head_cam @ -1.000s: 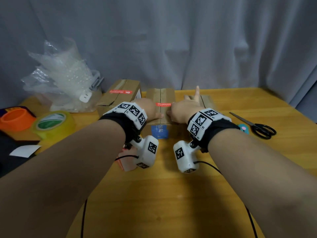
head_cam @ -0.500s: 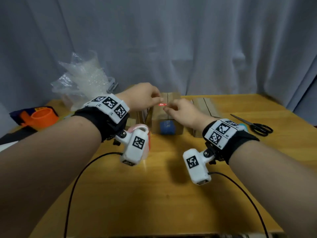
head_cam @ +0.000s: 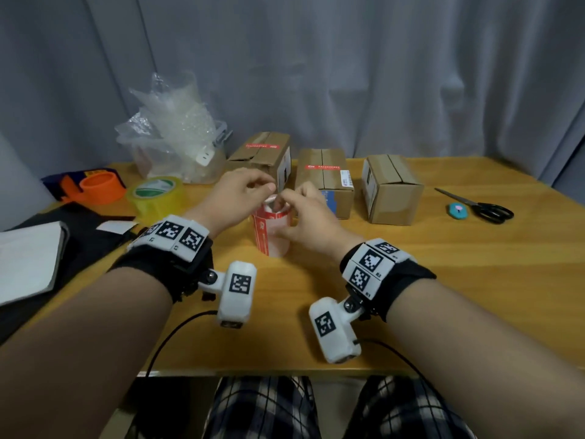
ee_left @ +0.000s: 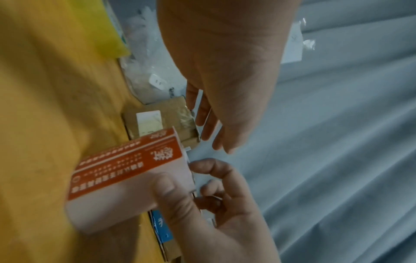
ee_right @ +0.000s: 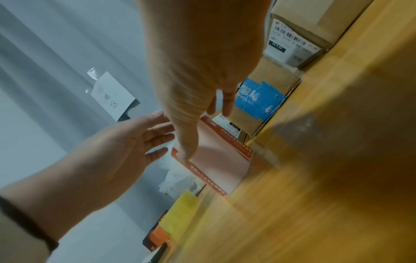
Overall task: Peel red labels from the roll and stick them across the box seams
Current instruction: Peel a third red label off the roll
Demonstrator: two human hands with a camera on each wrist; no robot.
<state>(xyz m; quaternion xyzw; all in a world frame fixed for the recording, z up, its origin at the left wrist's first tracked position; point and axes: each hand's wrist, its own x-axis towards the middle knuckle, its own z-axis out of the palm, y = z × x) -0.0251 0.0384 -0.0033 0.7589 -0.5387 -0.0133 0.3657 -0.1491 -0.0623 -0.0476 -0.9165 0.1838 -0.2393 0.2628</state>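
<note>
Near the centre of the head view, the roll of red labels [head_cam: 271,231] is standing upright on the wooden table [head_cam: 443,280]. The right hand [head_cam: 311,221] is gripping the roll's top while the left hand [head_cam: 242,193] is hovering with fingers relaxed. Pulling a label while gripping loosely is likely to tip the roll; the unlabelled right-hand cardboard box [head_cam: 391,188] is waiting behind.

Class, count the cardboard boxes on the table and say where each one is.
3, in a row at the table's back: left box beside the plastic bag, middle box behind the hands, right box nearest the scissors. None seems hidden.
</note>
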